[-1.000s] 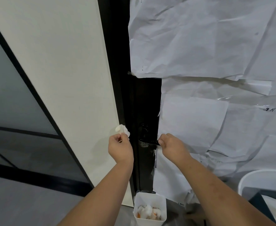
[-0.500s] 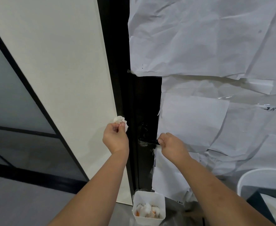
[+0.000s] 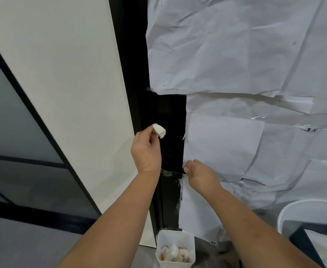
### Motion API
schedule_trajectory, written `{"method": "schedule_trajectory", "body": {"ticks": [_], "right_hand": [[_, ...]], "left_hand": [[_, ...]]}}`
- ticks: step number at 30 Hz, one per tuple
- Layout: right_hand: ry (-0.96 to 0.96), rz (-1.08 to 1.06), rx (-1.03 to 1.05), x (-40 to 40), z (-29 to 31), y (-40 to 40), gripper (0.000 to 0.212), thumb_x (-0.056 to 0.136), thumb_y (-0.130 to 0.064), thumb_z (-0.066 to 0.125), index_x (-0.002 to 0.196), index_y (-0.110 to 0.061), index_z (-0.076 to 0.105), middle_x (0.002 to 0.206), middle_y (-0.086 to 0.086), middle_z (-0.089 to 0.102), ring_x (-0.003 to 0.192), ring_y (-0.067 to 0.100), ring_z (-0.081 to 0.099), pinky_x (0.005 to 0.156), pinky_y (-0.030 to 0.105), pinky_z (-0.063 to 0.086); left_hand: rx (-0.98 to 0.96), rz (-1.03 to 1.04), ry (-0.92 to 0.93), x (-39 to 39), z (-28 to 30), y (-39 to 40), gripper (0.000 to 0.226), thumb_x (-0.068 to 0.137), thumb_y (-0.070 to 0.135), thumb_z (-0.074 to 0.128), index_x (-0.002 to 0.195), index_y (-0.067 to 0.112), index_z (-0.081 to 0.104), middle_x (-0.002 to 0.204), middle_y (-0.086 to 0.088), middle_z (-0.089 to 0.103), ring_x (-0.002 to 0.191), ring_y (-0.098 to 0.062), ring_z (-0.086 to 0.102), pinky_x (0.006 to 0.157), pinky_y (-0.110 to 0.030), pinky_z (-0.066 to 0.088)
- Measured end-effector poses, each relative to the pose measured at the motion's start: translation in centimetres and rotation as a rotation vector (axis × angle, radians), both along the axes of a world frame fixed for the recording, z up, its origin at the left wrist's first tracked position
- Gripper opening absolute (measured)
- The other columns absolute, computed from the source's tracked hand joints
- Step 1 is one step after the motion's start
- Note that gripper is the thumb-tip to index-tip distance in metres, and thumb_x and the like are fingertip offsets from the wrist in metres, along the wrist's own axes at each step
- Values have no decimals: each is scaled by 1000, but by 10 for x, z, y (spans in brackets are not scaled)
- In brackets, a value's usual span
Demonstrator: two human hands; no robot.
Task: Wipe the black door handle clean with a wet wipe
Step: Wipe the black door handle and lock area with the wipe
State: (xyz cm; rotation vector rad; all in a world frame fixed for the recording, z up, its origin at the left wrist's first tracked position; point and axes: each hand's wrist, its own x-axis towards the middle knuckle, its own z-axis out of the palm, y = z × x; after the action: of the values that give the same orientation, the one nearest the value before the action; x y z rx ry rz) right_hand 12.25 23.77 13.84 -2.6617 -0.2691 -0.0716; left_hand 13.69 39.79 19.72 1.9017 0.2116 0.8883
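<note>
left hand (image 3: pixel 146 151) pinches balled wet wipe (image 3: pixel 159 130) | right hand (image 3: pixel 198 174) curls round black door handle (image 3: pixel 173 172) | risk — wipe could slip and drop, it is held only at the fingertips

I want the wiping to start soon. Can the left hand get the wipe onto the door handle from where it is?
Probably yes. The left hand pinches the wipe above the door handle, with only bare black door between. The right hand grips the handle's right end, leaving the left part free.
</note>
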Motion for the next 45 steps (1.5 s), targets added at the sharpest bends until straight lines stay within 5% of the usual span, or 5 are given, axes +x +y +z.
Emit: {"method": "schedule_trajectory", "body": {"ticks": [16, 28, 34, 39, 45], "right_hand": [[-33, 41, 16, 3, -2, -5, 20, 99, -23, 41, 96, -11, 56, 88, 3, 54, 81, 24, 54, 69, 38, 46], [-19, -5, 47, 0, 1, 0, 17, 96, -17, 44, 96, -11, 60, 94, 5, 60, 83, 27, 57, 69, 36, 47], [-30, 3, 28, 0, 0, 0, 11, 93, -11, 47, 91, -10, 58, 83, 1, 52, 74, 24, 53, 65, 37, 45], [-28, 11, 25, -1, 2, 0, 18, 98, -17, 43, 91, -8, 57, 81, 0, 48, 70, 21, 47, 61, 33, 39], [-9, 9, 28, -2, 1, -1, 18, 99, -20, 40, 96, -10, 56, 86, 3, 51, 77, 24, 51, 68, 37, 44]], "left_hand": [[354, 60, 112, 27, -20, -5, 11, 89, 9, 65, 89, 5, 75, 81, -6, 63, 64, -12, 49, 59, -21, 40], [56, 42, -135, 40, 45, -18, 9, 88, 11, 68, 95, 9, 73, 88, 4, 57, 73, -9, 56, 67, -3, 39], [330, -91, -191, 38, 32, -13, 14, 86, 0, 63, 94, 7, 73, 92, -3, 60, 77, -9, 54, 70, -6, 41], [573, -234, -65, 34, -4, -9, 14, 87, 0, 61, 94, 6, 72, 94, -5, 61, 76, -20, 61, 67, -32, 55], [148, -187, 207, 7, -55, 3, 18, 95, 14, 57, 111, 12, 63, 99, 0, 63, 89, -14, 60, 78, -24, 49]]}}
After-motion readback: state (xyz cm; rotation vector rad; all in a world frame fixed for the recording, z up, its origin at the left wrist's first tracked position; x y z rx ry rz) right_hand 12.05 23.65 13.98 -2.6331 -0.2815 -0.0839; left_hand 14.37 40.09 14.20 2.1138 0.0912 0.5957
